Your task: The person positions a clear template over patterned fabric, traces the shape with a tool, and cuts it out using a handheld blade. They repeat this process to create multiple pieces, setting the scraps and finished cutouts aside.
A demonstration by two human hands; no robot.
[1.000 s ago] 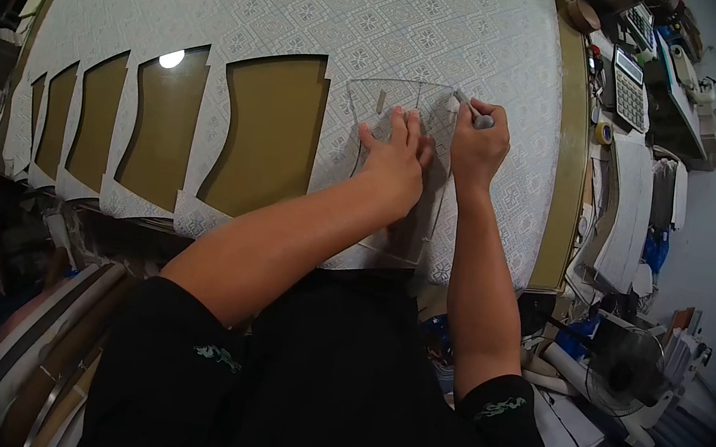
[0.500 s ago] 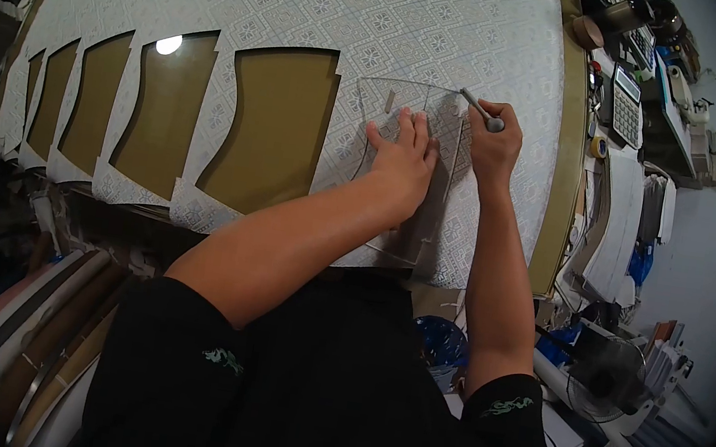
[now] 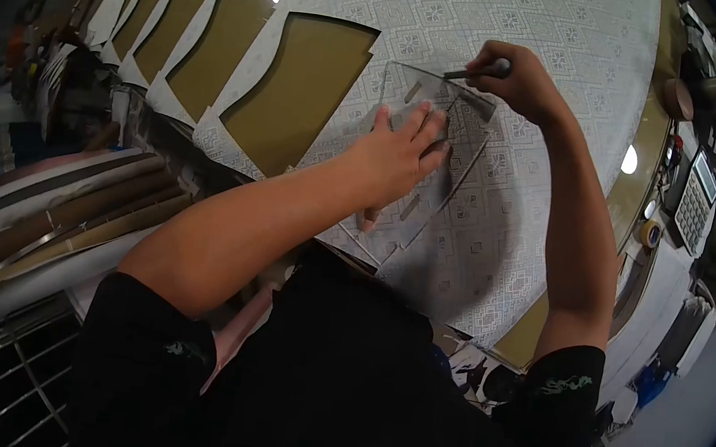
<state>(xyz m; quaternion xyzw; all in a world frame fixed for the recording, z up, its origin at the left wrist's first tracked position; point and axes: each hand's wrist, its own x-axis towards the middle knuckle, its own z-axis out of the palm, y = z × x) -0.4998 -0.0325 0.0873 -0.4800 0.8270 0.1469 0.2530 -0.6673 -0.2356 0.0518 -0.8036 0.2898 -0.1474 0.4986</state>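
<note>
The left grip is spreading wide across the template, apparently to stop it sliding on the fabric, while the right grip is holding a pen at the template's far edge.

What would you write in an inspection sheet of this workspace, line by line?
Surface: patterned fabric over an olive table; shaped openings at left.
Job's things: transparent template on the fabric; pen-like tool, tip at the template's far edge.
Clutter: calculator, tape roll and brown bowl at right.
Hands: left hand spread on the template; right hand holds the pen-like tool.
Cables: nothing seen.
Surroundings: long rolls at lower left.
</note>
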